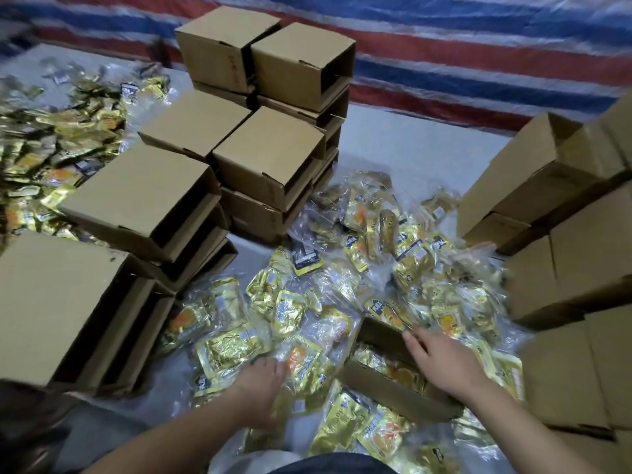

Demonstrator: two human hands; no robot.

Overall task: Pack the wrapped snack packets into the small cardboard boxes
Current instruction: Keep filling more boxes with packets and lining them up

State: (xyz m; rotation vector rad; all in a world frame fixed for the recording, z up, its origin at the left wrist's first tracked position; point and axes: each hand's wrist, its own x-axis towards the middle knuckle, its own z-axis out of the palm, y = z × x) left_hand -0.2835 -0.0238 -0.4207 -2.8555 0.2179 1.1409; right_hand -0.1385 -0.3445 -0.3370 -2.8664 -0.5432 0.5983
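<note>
You are working among shiny gold foil snack packets (225, 350), each sealed in crinkled, clear glossy plastic film that catches the light. The small brown cardboard boxes (270, 155) stacked around you are matt, plain corrugated board with smooth faces and raw cut edges; the open brown cardboard box (393, 391) before you looks the same. Behind them hangs a red, white and blue striped woven plastic tarpaulin (478, 46) with a faint sheen. The pale grey surface (403, 145) looks smooth and dull.
</note>
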